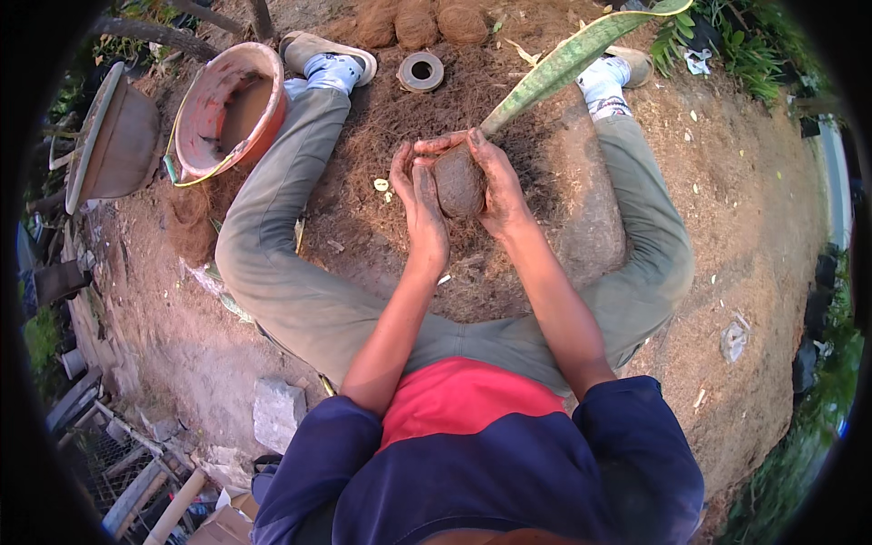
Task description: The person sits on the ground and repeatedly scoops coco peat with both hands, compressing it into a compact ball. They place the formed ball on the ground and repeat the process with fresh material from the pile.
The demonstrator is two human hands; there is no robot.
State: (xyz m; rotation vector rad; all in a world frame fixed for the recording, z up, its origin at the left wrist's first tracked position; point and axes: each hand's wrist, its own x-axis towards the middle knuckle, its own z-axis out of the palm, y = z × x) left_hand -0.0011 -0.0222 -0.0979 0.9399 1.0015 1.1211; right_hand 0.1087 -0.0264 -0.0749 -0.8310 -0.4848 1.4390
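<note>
Both my palms are cupped around a brown, fibre-wrapped ball of soil (460, 184) above the ground between my legs. My left hand (424, 194) presses its left side, with fingers reaching over the far edge. Against the right side lies my right hand (503, 184), its thumb near the top. A long mottled green snake plant leaf (555, 76) rises from the far end of the ball and slants up to the right; its base is hidden by my fingers. Dark mud coats the fingers of both hands.
Dark loose soil with fibre (381, 146) spreads beneath my hands. Beyond it lie a round spool with a central hole (409, 80) and several coir fibre balls (415, 26). To the left are a red bucket of muddy water (267, 126), a tilted basin (122, 146), coir fibre (189, 228) and a stone (278, 412).
</note>
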